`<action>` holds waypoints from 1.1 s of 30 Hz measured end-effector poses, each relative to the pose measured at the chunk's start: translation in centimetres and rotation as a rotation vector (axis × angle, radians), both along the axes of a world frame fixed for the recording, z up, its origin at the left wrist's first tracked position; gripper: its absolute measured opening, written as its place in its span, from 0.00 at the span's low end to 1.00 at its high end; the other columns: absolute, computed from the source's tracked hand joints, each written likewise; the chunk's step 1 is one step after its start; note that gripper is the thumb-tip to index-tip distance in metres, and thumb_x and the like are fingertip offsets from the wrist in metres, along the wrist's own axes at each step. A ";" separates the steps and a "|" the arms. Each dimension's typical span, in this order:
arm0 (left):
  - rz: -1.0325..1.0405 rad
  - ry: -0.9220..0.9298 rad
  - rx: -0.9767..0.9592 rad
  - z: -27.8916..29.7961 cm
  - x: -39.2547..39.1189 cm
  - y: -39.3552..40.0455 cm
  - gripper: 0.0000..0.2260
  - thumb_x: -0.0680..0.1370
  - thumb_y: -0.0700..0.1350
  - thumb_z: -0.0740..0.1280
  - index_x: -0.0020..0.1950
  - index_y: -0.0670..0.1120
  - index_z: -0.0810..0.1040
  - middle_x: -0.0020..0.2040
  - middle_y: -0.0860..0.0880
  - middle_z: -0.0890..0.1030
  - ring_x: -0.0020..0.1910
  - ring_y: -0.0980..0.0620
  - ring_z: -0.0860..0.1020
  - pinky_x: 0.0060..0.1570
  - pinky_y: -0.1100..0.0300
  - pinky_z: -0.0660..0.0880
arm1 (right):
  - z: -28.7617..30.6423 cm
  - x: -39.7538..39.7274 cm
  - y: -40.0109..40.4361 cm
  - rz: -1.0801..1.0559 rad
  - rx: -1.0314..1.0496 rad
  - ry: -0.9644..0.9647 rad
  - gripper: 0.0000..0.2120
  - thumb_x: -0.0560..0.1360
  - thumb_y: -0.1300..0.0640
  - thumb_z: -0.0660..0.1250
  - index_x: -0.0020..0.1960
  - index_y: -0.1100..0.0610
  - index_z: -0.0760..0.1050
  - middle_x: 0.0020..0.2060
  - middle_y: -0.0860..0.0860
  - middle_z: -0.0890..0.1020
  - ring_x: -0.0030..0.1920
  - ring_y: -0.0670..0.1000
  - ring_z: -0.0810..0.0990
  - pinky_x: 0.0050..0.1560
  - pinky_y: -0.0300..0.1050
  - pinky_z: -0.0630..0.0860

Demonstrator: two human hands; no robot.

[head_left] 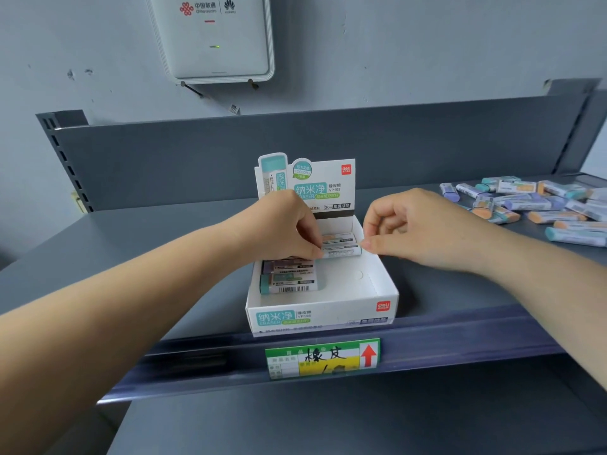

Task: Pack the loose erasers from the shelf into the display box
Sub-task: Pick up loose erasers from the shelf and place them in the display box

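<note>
A white display box (382, 284) with teal lettering stands on the grey shelf (164, 244), its lid flap upright behind it. Several sleeved erasers lie inside along its left side, the nearest teal-ended one (289, 284) at the front. My left hand (289, 228) and my right hand (404, 228) pinch the two ends of a white-sleeved eraser (341, 251) over the back of the box. A second eraser (338, 238) lies just behind it. Loose erasers (538, 205) with teal, purple and orange ends are piled at the shelf's right.
A green and yellow price label (323, 357) with a red arrow hangs on the shelf's front rail. The shelf's grey back panel (295, 149) rises behind the box. A white router (213, 37) is mounted on the wall above. A lower shelf sits below.
</note>
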State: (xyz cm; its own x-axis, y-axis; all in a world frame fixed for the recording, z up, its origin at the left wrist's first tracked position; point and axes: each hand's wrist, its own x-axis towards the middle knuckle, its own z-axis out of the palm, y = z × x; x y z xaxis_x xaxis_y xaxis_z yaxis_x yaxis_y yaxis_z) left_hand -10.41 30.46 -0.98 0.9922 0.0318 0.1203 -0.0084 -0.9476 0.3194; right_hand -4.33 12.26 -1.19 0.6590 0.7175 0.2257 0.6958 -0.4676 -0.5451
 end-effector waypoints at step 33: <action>0.008 -0.199 0.249 -0.8 9.6 -24.9 0.15 0.74 0.55 0.64 0.60 0.55 0.74 0.54 0.57 0.76 0.49 0.54 0.74 0.48 0.60 0.72 | 1.9 12.3 -25.4 -0.084 -0.349 -0.422 0.05 0.69 0.50 0.68 0.42 0.43 0.73 0.41 0.41 0.78 0.35 0.38 0.70 0.40 0.44 0.73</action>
